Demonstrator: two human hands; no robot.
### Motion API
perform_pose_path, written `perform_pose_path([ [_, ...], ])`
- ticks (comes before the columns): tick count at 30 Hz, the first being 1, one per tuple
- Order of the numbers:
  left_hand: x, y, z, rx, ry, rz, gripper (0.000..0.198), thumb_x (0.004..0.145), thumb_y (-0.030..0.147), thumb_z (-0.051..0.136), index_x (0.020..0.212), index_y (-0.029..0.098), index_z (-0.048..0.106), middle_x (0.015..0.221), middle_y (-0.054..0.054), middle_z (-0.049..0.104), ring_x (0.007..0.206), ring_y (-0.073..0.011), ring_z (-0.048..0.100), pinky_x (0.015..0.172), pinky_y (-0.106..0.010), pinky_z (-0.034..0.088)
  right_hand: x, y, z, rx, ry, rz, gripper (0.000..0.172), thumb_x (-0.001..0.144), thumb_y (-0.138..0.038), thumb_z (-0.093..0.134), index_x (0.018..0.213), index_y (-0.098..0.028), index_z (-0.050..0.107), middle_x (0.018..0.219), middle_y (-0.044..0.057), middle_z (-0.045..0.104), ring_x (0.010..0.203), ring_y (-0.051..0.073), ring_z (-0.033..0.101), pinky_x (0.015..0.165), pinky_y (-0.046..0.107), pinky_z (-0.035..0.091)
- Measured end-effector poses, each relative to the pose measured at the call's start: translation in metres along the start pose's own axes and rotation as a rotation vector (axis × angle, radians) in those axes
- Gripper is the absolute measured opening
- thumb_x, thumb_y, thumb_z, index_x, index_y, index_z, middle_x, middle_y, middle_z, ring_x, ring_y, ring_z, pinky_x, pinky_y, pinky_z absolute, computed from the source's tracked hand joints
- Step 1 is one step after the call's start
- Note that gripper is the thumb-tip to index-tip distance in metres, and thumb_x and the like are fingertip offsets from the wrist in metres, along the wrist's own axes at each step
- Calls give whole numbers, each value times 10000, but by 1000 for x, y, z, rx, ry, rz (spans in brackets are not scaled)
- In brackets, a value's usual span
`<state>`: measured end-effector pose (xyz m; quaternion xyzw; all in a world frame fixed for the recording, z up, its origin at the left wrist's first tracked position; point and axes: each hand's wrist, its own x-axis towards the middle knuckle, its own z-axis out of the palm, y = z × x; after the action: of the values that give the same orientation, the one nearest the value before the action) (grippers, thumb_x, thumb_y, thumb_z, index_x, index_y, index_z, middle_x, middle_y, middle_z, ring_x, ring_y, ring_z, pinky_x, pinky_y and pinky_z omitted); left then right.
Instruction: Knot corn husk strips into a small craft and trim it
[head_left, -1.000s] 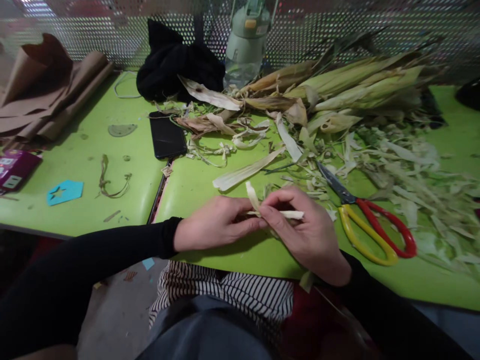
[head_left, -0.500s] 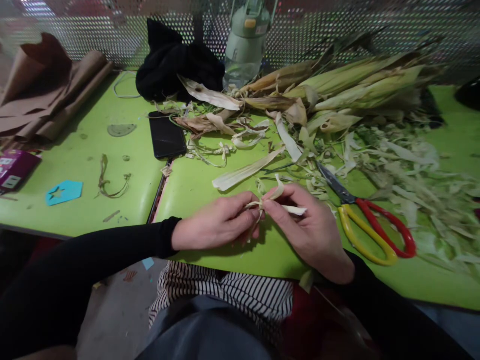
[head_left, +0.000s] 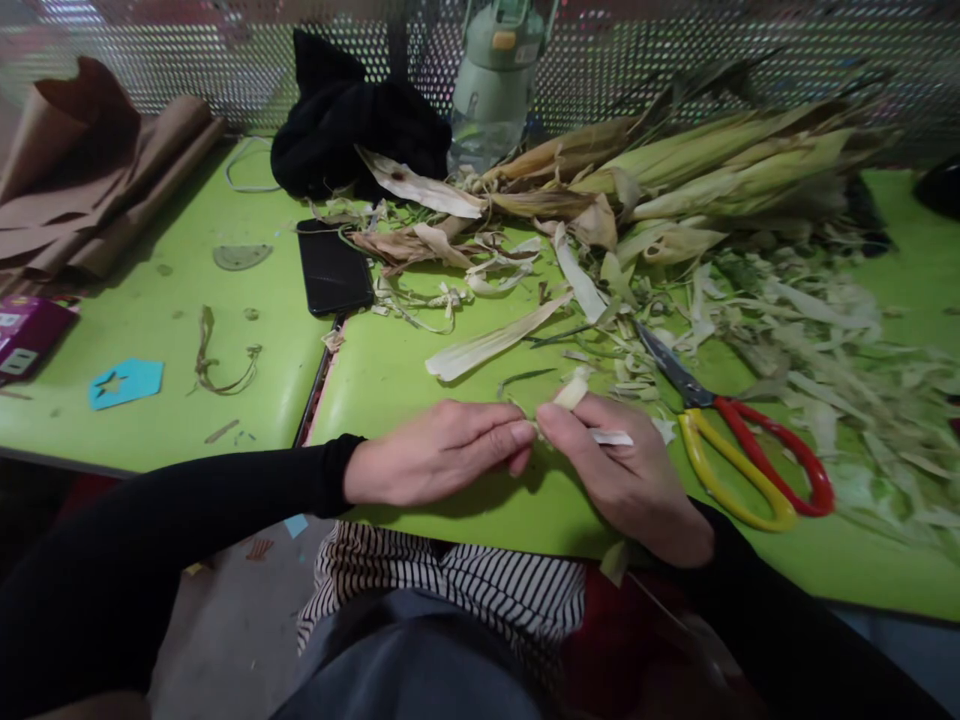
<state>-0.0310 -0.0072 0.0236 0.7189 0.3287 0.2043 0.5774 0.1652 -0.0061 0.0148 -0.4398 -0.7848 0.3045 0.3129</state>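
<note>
Pale strips of corn husk (head_left: 574, 390) stick out above the thumb of my right hand (head_left: 619, 465), which pinches them. A white end of husk also pokes out between its fingers on the right. My left hand (head_left: 446, 450) is closed, thumb against fingers, on the other end of the husk strip. Most of what lies between its fingers is hidden. Both hands are close together, low over the front of the green table (head_left: 375, 380). Scissors (head_left: 720, 430) with one red and one yellow handle lie to the right of my right hand.
Beyond my hands lie a loose husk strip (head_left: 495, 340), a phone (head_left: 334, 268) and a pile of corn husks (head_left: 720, 170). Husk scraps (head_left: 825, 350) cover the right side. A water bottle (head_left: 491, 95), black cloth (head_left: 360, 130) and brown paper (head_left: 97, 190) stand or lie behind.
My right hand has shifted slightly right, drawing the husk strips with it. My left fingers have closed further over their end, so less husk shows between the hands.
</note>
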Motion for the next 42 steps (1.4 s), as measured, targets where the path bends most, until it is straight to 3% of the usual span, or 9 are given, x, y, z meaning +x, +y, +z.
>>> perform_pose_path([
  [5,1,1,1,61,25,102,316,1045,291,342,759,190,427,682,39,419,603,-95,405,637,-239,368,-3,-1,0,24,109,53,451,979,-389,504,569,-226,408,511,-41,384,469,114,380,459,292,314],
  [11,-2,-7,6,313,25,293,279,1035,273,316,773,209,386,692,26,416,607,-124,385,641,-259,374,-5,-4,-1,-56,63,-9,439,984,-338,483,577,-234,353,500,-47,367,453,110,372,461,291,324],
  [13,-2,-8,5,352,17,287,277,1035,281,307,781,209,392,691,24,429,609,-127,397,639,-259,378,-7,-2,-1,-106,79,-76,417,986,-313,474,590,-238,365,498,-45,397,449,112,392,462,289,333],
  [18,3,-5,4,233,2,117,318,1046,326,291,755,215,355,651,40,401,570,-112,405,582,-248,354,-6,6,0,-300,187,-359,331,957,-233,498,629,-238,450,530,-16,488,493,134,457,503,308,350],
  [23,1,-3,6,219,53,187,287,1026,285,329,752,212,373,673,37,388,586,-114,375,604,-258,352,-3,7,-1,-131,136,-193,346,971,-256,500,633,-231,427,538,-36,439,494,116,429,508,287,348],
  [29,2,-3,-7,25,25,24,344,1032,386,357,779,186,474,694,25,483,640,-100,468,636,-236,389,0,8,-2,134,51,125,458,987,-459,482,600,-227,402,572,-35,351,519,122,341,486,294,301],
  [35,6,-12,-7,-35,86,-15,266,995,384,449,862,168,530,699,38,515,633,-89,465,626,-233,380,7,9,-3,154,-63,169,446,964,-451,513,599,-226,387,575,-45,327,524,115,322,501,294,283],
  [38,8,-17,-6,-39,85,-21,332,998,403,438,755,177,471,631,47,476,590,-83,449,594,-228,375,12,7,-5,137,-109,181,439,966,-445,491,605,-229,366,585,-48,320,532,113,332,510,293,277],
  [42,15,-14,-11,-139,132,45,333,997,404,441,762,172,476,638,44,482,578,-74,457,563,-211,391,28,2,-13,129,-121,135,444,962,-465,492,614,-228,352,594,-54,315,540,109,324,521,291,265],
])
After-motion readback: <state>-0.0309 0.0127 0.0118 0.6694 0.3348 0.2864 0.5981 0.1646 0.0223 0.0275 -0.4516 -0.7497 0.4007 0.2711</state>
